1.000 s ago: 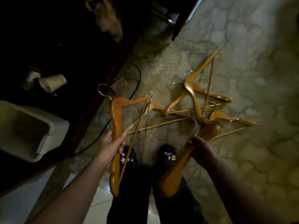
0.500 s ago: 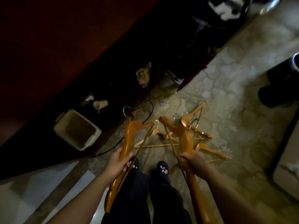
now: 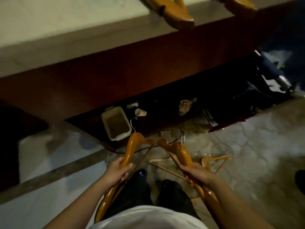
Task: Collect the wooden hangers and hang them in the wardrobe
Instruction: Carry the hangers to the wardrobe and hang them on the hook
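- The left hanger (image 3: 130, 149) is clasped in the left grip (image 3: 115, 172), with fingers curled round one arm of it.
- The right hanger (image 3: 184, 154) is grasped likewise in the right grip (image 3: 196, 174).
- Both long axes are run away from the body, and the hooks are carried at the far ends.
- Floor hangers (image 3: 216, 157) are left on the floor (image 3: 255, 146), just beyond the right grip, the nearer one.
- A tub (image 3: 115, 124) and a cup (image 3: 140, 112) are seen past the left hook.
- The wardrobe (image 3: 165, 71) is met ahead and above; the hooks are already pointed at it, so a lift is judged sufficient.
- Blurred hung hangers (image 3: 175, 14) are glimpsed at the top edge.
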`<state>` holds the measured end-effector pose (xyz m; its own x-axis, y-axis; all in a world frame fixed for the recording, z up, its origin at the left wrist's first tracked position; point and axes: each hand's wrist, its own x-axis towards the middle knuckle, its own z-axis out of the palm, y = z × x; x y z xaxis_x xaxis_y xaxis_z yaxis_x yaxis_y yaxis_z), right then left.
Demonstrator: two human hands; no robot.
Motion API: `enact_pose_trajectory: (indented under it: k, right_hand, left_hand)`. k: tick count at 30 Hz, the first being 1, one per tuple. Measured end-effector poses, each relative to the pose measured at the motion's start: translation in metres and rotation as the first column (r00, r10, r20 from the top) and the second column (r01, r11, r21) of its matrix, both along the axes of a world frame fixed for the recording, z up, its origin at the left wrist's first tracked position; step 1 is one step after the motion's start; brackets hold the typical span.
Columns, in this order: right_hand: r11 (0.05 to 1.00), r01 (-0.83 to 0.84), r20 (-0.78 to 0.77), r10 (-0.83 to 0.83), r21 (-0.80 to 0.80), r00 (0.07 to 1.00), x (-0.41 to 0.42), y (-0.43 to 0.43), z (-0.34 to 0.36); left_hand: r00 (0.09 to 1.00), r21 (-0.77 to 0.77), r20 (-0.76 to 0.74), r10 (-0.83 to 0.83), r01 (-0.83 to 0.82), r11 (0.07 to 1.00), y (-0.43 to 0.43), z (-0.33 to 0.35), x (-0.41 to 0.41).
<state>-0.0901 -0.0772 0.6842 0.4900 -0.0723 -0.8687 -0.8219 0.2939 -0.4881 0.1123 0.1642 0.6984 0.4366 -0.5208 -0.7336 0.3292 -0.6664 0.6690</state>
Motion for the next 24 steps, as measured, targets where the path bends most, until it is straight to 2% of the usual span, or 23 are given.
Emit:
enact_pose_trajectory:
  k: [6, 11, 17, 24]
  right_hand:
    - [0.966, -0.255, -0.007, 0.255, -0.032, 0.967, 0.000, -0.012, -0.007]
    - [0.897, -0.437, -0.014, 0.437, -0.064, 0.899, 0.002, -0.012, -0.022]
    - [0.646, -0.742, -0.097, 0.739, -0.180, 0.667, 0.010, 0.007, -0.026]
    - [0.415, -0.877, -0.191, 0.866, -0.244, 0.463, 0.022, 0.060, -0.031]
  left_hand:
    - [0.958, 0.055, 0.022, 0.287, -0.288, 0.956, 0.027, -0.003, -0.054]
    - [0.809, 0.092, 0.019, 0.587, -0.586, 0.805, 0.048, -0.007, -0.113]
    - [0.651, 0.154, 0.092, 0.754, -0.757, 0.635, 0.095, -0.003, -0.195]
    - [0.388, 0.272, 0.166, 0.907, -0.902, 0.336, 0.144, -0.006, -0.290]
